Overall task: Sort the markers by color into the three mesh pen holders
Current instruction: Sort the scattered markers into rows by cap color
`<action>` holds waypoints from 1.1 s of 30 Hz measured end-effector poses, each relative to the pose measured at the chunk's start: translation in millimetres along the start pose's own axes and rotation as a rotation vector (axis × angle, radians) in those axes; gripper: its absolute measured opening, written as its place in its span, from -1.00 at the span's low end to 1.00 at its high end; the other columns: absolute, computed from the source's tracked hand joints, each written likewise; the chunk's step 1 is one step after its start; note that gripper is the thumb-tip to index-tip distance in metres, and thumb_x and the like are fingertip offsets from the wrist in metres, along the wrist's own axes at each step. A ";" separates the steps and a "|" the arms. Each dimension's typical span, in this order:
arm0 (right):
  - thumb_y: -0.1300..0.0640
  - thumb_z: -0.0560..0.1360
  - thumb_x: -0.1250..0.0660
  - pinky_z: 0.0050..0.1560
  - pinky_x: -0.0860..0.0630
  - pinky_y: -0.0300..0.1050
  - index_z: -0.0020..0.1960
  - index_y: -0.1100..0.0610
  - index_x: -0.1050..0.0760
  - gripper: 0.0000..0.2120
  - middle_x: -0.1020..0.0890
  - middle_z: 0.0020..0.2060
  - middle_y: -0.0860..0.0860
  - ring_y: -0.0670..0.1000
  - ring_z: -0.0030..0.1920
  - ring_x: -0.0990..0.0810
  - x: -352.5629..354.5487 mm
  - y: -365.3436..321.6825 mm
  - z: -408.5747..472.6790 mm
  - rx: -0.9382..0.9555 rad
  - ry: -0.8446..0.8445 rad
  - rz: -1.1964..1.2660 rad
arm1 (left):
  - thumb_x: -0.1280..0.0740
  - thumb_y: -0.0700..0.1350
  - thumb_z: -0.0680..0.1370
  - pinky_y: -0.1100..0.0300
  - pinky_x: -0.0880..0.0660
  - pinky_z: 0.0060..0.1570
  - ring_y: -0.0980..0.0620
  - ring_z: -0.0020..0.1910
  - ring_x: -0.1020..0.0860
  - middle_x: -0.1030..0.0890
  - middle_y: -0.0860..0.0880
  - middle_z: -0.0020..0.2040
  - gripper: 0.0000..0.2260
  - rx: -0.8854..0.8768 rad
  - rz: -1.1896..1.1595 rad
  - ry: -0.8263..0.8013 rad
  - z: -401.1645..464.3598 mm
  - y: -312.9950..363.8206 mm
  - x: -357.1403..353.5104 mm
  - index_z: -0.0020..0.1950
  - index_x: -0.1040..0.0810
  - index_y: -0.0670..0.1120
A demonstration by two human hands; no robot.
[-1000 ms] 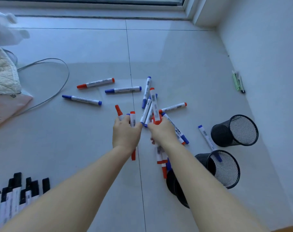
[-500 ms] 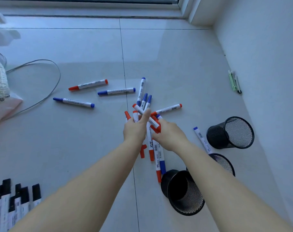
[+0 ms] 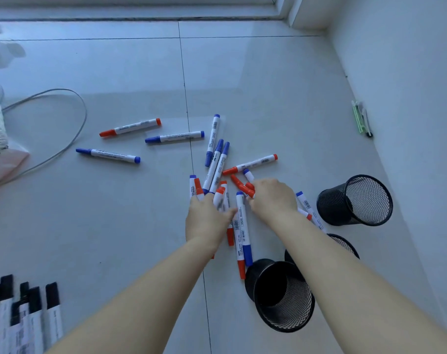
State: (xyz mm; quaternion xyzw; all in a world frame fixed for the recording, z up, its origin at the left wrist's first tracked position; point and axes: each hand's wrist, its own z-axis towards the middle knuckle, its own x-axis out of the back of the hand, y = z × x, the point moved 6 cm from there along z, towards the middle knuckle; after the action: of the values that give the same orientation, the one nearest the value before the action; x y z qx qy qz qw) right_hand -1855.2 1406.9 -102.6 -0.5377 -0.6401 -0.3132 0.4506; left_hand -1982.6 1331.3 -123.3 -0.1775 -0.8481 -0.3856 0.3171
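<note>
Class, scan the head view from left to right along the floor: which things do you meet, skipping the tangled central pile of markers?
Black-capped markers → grey cable → lone red marker → left hand → right hand → far mesh holder → green pens by the wall.

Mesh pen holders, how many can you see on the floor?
3. One mesh holder stands far right by the wall, a second shows partly behind the right forearm, and the nearest one sits just below the marker pile.

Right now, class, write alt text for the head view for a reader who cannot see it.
Two bare hands, left hand and right hand, gather red and blue markers piled on a tiled floor. Three empty black mesh pen holders stand at right; black markers lie lower left.
</note>
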 end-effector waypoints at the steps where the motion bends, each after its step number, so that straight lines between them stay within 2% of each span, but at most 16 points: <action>1: 0.10 0.52 -0.24 -0.20 -0.35 -0.12 0.10 0.14 -0.48 -0.81 -0.59 0.00 0.12 0.16 -0.05 -0.57 -2.7 0.5 1.4 -0.005 -0.005 -0.014 | -0.39 0.12 0.43 0.13 -0.41 -0.04 -0.07 -0.04 -0.45 -0.40 -0.09 0.10 -0.63 0.012 0.023 -0.004 -3.4 -1.6 -4.0 0.10 -0.47 -0.08; 4: 0.05 0.51 -0.26 -0.20 -0.37 -0.11 0.02 0.18 -0.49 -0.80 -0.58 -0.01 0.13 0.16 -0.05 -0.57 -6.1 1.2 6.3 -0.045 -0.014 0.018 | -0.39 0.12 0.42 0.09 -0.44 -0.02 -0.13 0.03 -0.49 -0.34 -0.09 0.18 -0.57 0.059 0.028 0.005 -10.1 -3.7 -10.9 0.19 -0.42 -0.06; 9: -0.01 0.39 -0.34 -0.28 -0.34 -0.15 -0.17 0.14 -0.40 -0.77 -0.50 -0.23 0.06 0.11 -0.23 -0.47 -4.7 4.4 8.3 -0.158 -0.064 0.195 | -0.32 0.02 0.42 0.16 -0.33 -0.19 -0.09 -0.18 -0.39 -0.30 -0.09 0.08 -0.69 0.091 0.096 0.028 -11.9 -4.9 -12.9 0.07 -0.42 -0.10; 12: 0.07 0.39 -0.29 -0.26 -0.32 -0.14 -0.08 0.15 -0.43 -0.82 -0.47 -0.23 0.08 0.13 -0.23 -0.46 12.7 5.4 16.8 -0.133 0.020 0.216 | -0.33 0.01 0.41 0.15 -0.41 -0.17 -0.09 -0.18 -0.41 -0.33 -0.08 0.06 -0.73 0.072 0.110 0.016 -6.3 -1.3 -11.6 0.01 -0.42 -0.10; 15: 0.08 0.44 -0.28 -0.25 -0.29 -0.11 -0.04 0.13 -0.40 -0.84 -0.54 -0.17 0.12 0.13 -0.25 -0.39 30.1 -2.7 33.8 -0.045 0.119 0.134 | -0.35 0.04 0.40 0.12 -0.51 -0.13 -0.08 -0.16 -0.46 -0.37 -0.05 0.00 -0.72 0.060 0.138 0.005 -0.4 0.9 -8.0 0.00 -0.46 -0.10; 19: 0.14 0.48 -0.24 -0.24 -0.31 -0.12 -0.02 0.11 -0.45 -0.90 -0.60 -0.08 0.12 0.13 -0.20 -0.48 27.0 -17.5 56.3 0.018 0.089 -0.055 | -0.36 0.09 0.39 0.17 -0.44 -0.23 -0.03 -0.16 -0.47 -0.39 -0.01 -0.07 -0.64 0.095 0.126 0.002 2.6 -2.8 -4.7 0.05 -0.46 -0.11; 20: 0.16 0.49 -0.22 -0.23 -0.33 -0.12 0.00 0.10 -0.46 -0.89 -0.60 -0.05 0.11 0.14 -0.13 -0.53 22.9 -20.0 60.7 0.027 0.063 -0.106 | -0.36 0.09 0.39 0.17 -0.44 -0.23 -0.03 -0.16 -0.47 -0.40 -0.02 -0.07 -0.68 0.099 0.110 0.000 2.5 -3.0 -4.5 0.00 -0.46 -0.10; 22: 0.18 0.49 -0.20 -0.21 -0.35 -0.13 -0.03 0.10 -0.47 -0.90 -0.60 -0.04 0.10 0.15 -0.06 -0.58 17.1 -22.8 66.6 0.034 0.039 -0.153 | -0.35 0.07 0.40 0.16 -0.45 -0.25 -0.04 -0.19 -0.47 -0.42 -0.04 -0.07 -0.76 0.094 0.098 -0.003 1.7 -2.4 -4.4 -0.24 -0.39 -0.06; 23: 0.19 0.48 -0.20 -0.21 -0.36 -0.13 -0.07 0.09 -0.45 -0.93 -0.61 -0.06 0.10 0.14 -0.07 -0.58 15.8 -23.5 68.3 0.037 0.043 -0.157 | -0.35 0.06 0.40 0.16 -0.44 -0.28 -0.04 -0.21 -0.46 -0.42 -0.05 -0.08 -0.73 0.094 0.100 -0.005 1.4 -2.6 -4.1 -0.32 -0.32 -0.05; 25: 0.18 0.47 -0.22 -0.24 -0.35 -0.12 -0.15 0.07 -0.37 -0.96 -0.59 -0.13 0.08 0.13 -0.14 -0.56 17.7 -23.7 69.5 0.041 0.073 -0.123 | -0.36 0.04 0.39 0.19 -0.36 -0.37 -0.02 -0.27 -0.43 -0.40 -0.04 -0.13 -0.68 0.094 0.093 -0.012 1.9 -3.4 -2.8 -0.37 -0.26 -0.05; 29: 0.15 0.41 -0.28 -0.32 -0.24 -0.14 -0.21 0.09 -0.34 -0.89 -0.46 -0.34 0.04 0.13 -0.34 -0.42 43.4 -26.7 64.2 0.068 0.243 0.028 | -0.38 0.05 0.35 0.25 -0.30 -0.49 0.05 -0.37 -0.40 -0.42 -0.02 -0.26 -0.70 0.140 -0.057 -0.078 -1.2 -4.3 1.9 -0.20 -0.37 -0.13; 33: 0.08 0.40 -0.31 -0.32 -0.24 -0.13 -0.23 0.13 -0.33 -0.82 -0.41 -0.32 0.04 0.11 -0.35 -0.40 72.9 -50.5 66.6 0.132 0.325 0.041 | -0.39 0.05 0.39 0.26 -0.42 -0.50 0.07 -0.38 -0.49 -0.50 -0.01 -0.32 -0.75 0.089 -0.319 -0.133 -7.1 -7.2 25.2 -0.33 -0.39 -0.03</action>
State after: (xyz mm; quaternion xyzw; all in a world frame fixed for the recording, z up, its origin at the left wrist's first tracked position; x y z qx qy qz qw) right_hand -1921.4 1484.1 -58.2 -0.4621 -0.5671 -0.3440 0.5887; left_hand -2002.2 1322.7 -106.7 -0.0514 -0.9009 -0.3804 0.2026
